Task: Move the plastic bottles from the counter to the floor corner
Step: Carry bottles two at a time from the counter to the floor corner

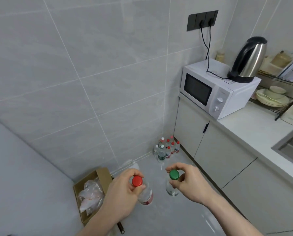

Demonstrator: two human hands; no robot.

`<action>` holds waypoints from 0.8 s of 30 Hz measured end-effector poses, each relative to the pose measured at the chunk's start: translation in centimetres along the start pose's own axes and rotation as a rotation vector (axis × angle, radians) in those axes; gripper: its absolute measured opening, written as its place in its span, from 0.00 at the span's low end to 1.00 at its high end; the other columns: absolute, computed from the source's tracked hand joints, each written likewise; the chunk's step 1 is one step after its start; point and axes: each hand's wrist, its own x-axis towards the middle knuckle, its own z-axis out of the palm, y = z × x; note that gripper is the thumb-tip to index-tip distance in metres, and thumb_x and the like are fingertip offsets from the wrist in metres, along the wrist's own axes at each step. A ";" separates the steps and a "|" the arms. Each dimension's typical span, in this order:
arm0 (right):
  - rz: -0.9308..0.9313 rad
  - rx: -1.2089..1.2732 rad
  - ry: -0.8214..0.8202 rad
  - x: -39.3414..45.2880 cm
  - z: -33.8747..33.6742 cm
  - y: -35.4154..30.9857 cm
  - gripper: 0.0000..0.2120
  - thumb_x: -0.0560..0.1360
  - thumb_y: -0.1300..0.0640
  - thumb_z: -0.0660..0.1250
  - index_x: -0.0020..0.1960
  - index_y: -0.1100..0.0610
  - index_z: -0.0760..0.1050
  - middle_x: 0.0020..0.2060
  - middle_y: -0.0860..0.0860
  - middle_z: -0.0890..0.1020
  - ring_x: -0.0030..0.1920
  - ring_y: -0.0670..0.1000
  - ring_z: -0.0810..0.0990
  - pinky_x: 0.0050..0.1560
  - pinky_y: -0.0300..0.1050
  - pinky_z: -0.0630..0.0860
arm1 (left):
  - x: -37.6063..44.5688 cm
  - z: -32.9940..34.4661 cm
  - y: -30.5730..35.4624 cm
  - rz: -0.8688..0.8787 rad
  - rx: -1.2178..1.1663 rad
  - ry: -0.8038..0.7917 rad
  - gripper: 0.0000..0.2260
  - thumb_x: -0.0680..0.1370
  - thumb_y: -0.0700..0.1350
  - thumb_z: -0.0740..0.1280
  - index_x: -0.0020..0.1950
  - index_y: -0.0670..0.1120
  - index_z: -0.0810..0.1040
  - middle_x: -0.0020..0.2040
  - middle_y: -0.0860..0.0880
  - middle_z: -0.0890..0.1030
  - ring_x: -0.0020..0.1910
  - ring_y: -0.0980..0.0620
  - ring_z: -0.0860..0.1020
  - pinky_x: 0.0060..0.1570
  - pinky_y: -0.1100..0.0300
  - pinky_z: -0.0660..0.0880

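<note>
Down near the camera, the left hand [123, 189] is pinching a red-capped bottle [144, 193] by its neck, and the right hand [189, 183] is pinching a green-capped bottle [173, 184], both carried above the floor. Farther off, the bottle cluster [167, 149] is waiting in the corner, so next up is probably walking over and setting these down beside it.

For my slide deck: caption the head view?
Left hand and right hand carry capped bottles toward bottles in the floor corner.

Clear glossy plastic bottles [167, 149] on glossy floor tiles [184, 212]; polished steel kettle [250, 63]; matt cardboard box [104, 174].
</note>
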 end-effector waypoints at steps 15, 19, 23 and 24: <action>0.123 -0.065 -0.004 18.3 0.6 -1.2 0.13 0.75 0.56 0.76 0.55 0.43 0.80 0.51 0.39 0.84 0.33 0.43 0.86 0.50 0.44 0.82 | 21.1 -2.0 -5.4 0.037 0.042 -0.113 0.11 0.75 0.46 0.73 0.52 0.60 0.77 0.48 0.63 0.79 0.47 0.67 0.76 0.43 0.76 0.68; 0.176 -0.113 0.039 22.6 1.1 -1.2 0.13 0.73 0.52 0.78 0.55 0.41 0.81 0.50 0.38 0.85 0.36 0.41 0.85 0.49 0.41 0.81 | 27.1 -2.0 -6.7 0.085 0.107 -0.194 0.11 0.77 0.44 0.71 0.54 0.58 0.76 0.52 0.61 0.77 0.47 0.65 0.76 0.39 0.77 0.68; 0.249 -0.117 0.070 25.5 1.4 -0.3 0.13 0.71 0.47 0.78 0.54 0.39 0.82 0.51 0.36 0.85 0.43 0.41 0.84 0.53 0.44 0.81 | 31.8 -1.4 -7.3 0.096 0.140 -0.281 0.08 0.78 0.42 0.71 0.53 0.53 0.76 0.52 0.57 0.76 0.43 0.63 0.75 0.38 0.80 0.70; 0.266 -0.109 0.077 26.4 1.2 -0.2 0.12 0.71 0.47 0.78 0.54 0.39 0.82 0.50 0.36 0.85 0.44 0.41 0.85 0.54 0.44 0.81 | 33.2 -1.2 -7.5 0.097 0.145 -0.292 0.08 0.78 0.41 0.72 0.52 0.53 0.76 0.52 0.56 0.76 0.43 0.62 0.76 0.38 0.79 0.70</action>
